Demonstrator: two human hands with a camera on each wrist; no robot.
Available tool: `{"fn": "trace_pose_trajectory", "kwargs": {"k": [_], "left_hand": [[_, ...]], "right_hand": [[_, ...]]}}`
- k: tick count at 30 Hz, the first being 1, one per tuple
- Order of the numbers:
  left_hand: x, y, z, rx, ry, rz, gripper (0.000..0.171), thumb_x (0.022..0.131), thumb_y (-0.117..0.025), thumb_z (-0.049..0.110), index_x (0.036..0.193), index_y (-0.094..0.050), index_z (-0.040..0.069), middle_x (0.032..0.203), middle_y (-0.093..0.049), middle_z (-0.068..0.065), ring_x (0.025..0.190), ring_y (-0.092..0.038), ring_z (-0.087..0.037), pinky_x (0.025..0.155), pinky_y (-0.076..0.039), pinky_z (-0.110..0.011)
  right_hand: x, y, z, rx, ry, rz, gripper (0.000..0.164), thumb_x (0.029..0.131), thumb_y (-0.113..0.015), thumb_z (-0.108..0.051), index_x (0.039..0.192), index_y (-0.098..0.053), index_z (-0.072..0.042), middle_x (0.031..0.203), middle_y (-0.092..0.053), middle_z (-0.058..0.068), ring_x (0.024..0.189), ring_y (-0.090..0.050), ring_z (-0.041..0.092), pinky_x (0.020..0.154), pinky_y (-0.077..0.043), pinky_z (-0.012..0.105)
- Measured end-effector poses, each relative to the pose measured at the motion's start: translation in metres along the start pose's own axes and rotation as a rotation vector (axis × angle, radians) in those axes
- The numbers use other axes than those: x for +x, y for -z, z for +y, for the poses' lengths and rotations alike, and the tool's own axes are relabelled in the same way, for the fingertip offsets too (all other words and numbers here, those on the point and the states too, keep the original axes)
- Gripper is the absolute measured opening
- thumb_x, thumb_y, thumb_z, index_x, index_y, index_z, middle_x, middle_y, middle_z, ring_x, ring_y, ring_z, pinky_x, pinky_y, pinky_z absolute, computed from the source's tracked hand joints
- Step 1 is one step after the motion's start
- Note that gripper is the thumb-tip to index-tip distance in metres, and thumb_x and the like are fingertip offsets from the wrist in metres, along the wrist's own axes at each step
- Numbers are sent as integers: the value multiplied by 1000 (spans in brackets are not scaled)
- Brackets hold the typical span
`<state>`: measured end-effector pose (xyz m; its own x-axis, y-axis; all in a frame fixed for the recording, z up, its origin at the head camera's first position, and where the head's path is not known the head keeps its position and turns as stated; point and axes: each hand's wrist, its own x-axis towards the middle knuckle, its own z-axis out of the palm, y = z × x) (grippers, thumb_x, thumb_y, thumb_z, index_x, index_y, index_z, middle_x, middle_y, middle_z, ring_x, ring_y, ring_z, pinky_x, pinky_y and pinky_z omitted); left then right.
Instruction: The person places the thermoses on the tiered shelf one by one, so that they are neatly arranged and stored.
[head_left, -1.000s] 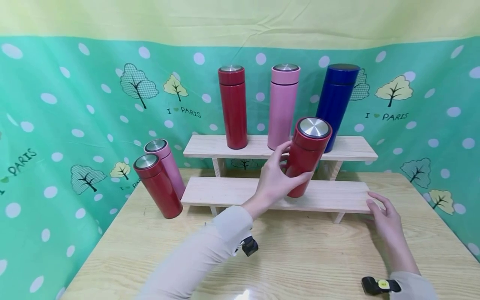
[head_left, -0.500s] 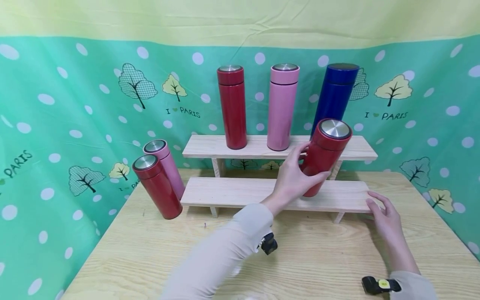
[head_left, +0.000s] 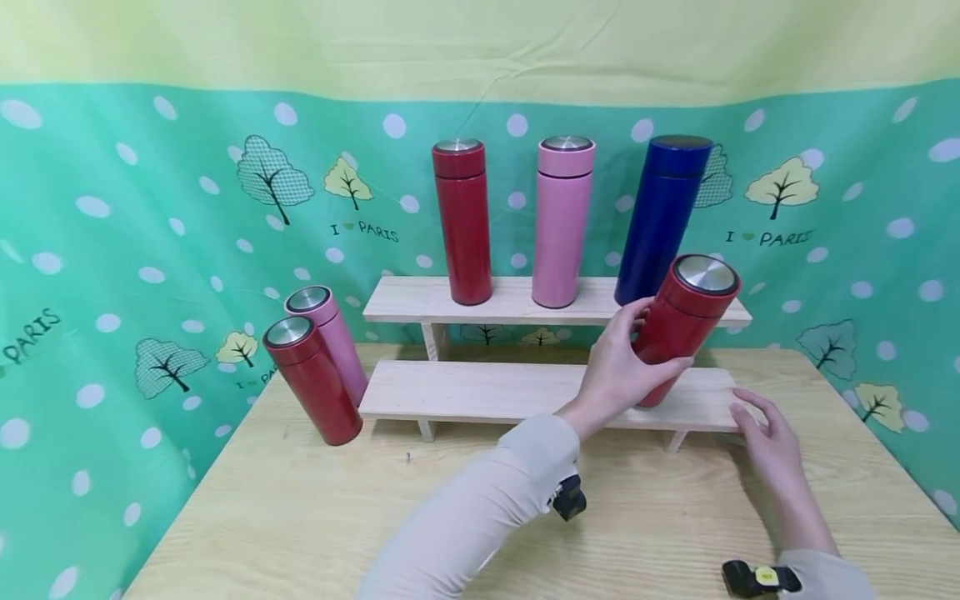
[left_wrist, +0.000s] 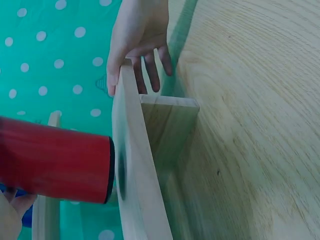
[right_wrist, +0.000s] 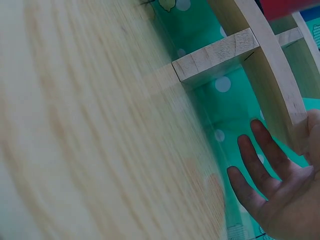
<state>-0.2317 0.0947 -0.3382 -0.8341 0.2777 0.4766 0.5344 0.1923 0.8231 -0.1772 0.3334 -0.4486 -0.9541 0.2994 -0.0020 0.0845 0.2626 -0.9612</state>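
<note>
My left hand [head_left: 618,367] grips a red thermos [head_left: 678,325] with a silver-topped lid, thumb in front and fingers behind. The thermos leans to the right in the head view, over the right part of the lower wooden shelf [head_left: 465,390]. In the left wrist view its dark base lies close to the board's upper face. My right hand [head_left: 776,446] holds the right end of that lower shelf, its thumb and forefinger at the edge. Its other fingers [right_wrist: 255,162] spread below the board in the right wrist view.
On the upper shelf [head_left: 408,296] stand a red thermos [head_left: 465,233], a pink thermos [head_left: 561,233] and a blue thermos [head_left: 663,221]. Another red thermos [head_left: 318,387] and a pink one [head_left: 341,342] stand on the table [head_left: 300,500], left of the shelves.
My left hand has carried the red thermos rightward along the lower shelf, from in front of the upper pink and blue thermoses to near the right end. The right hand has stayed put.
</note>
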Motion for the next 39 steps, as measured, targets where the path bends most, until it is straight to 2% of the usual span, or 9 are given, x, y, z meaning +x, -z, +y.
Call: {"fn": "trace_pose_trajectory", "kwargs": {"k": [9, 16, 18, 23, 26, 29, 33, 36, 39], "left_hand": [[2, -6, -8, -21, 46, -8, 75, 81, -84, 26, 143, -42, 25, 130, -56, 8, 112, -57, -2, 89, -49, -19], [8, -7, -7, -42, 70, -33, 75, 83, -82, 25, 144, -39, 27, 132, -54, 8, 116, -56, -4, 92, -48, -21], [10, -7, -7, -57, 86, -40, 76, 83, -82, 25, 145, -38, 27, 132, -53, 9, 116, -56, -4, 92, -49, -22], [14, -6, -8, -85, 115, -78, 77, 83, -82, 27, 146, -38, 26, 133, -53, 7, 116, -55, -5, 94, -48, -23], [16, -5, -8, -98, 122, -100, 77, 84, -81, 27, 147, -37, 26, 134, -53, 7, 117, -55, -5, 95, -47, -24], [17, -3, -8, -100, 130, -119, 78, 85, -81, 28, 148, -36, 26, 135, -52, 6, 118, -54, -6, 96, -46, -25], [16, -4, -10, -85, 146, -135, 79, 86, -79, 29, 150, -34, 27, 137, -51, 6, 120, -53, -7, 98, -46, -27], [15, -5, -10, -78, 155, -144, 79, 86, -79, 30, 151, -34, 28, 138, -51, 7, 121, -53, -7, 98, -46, -28], [14, -5, -11, -71, 151, -148, 79, 87, -78, 30, 152, -34, 29, 138, -51, 8, 121, -53, -7, 98, -46, -29]], "right_hand": [[0, -8, -1, 28, 16, -5, 43, 101, -54, -42, 141, -50, -28, 89, -60, -28, 82, -59, -11, 71, -52, 16], [4, -9, -4, 7, 26, -2, 45, 101, -52, -44, 143, -49, -28, 101, -62, -12, 84, -58, -11, 73, -52, 17], [5, -9, -5, 37, 33, -7, 45, 101, -53, -42, 143, -49, -26, 103, -61, -9, 84, -60, -8, 73, -55, 20], [4, -8, -5, 22, 28, 14, 43, 102, -52, -41, 142, -49, -26, 102, -61, -8, 82, -60, -9, 72, -55, 19], [3, -7, -5, 4, 27, 22, 44, 102, -52, -41, 143, -49, -25, 104, -63, -1, 81, -60, -9, 72, -55, 19], [3, -7, -6, -19, 32, 19, 47, 102, -50, -42, 145, -47, -23, 114, -62, 15, 81, -60, -9, 72, -55, 19], [1, -8, -5, -38, 32, 7, 52, 103, -47, -43, 149, -42, -20, 130, -49, 38, 82, -57, -12, 73, -54, 18], [0, -7, -4, -33, 24, 3, 52, 103, -46, -44, 150, -41, -20, 138, -41, 42, 82, -55, -14, 73, -53, 17], [-1, -6, -2, -37, 15, -1, 53, 104, -45, -45, 151, -39, -21, 139, -40, 41, 83, -53, -15, 74, -51, 15]]}}
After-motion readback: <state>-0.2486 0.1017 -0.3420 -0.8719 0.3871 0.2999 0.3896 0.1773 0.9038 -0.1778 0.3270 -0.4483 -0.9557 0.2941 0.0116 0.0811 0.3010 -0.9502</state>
